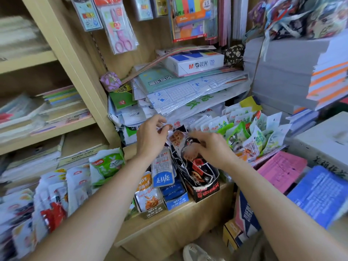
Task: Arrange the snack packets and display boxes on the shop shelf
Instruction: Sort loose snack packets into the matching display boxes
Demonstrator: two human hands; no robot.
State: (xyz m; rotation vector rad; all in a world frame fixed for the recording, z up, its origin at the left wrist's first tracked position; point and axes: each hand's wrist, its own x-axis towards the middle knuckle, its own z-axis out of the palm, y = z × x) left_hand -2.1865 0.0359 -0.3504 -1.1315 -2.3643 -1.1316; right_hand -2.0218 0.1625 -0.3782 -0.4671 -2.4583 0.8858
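Note:
A black and red display box (206, 189) stands on the wooden shelf (169, 221), filled with dark snack packets (188, 147). My left hand (150, 136) pinches the top edge of one packet at the back of the box. Over the middle of the box, my right hand (211, 147) has curled fingers on the packets. A blue display box (175, 200) and a brown display box (150, 210) stand to the left of the black one. Green and white packets (243, 129) are piled at the right.
White and red packets (50, 200) crowd the lower left. Stationery sheets and a paper ream (195, 63) are stacked above the boxes. Pink scissors (120, 25) hang on the back wall. Pink and blue paper packs (301, 178) lie at right. A shoe (195, 253) shows below.

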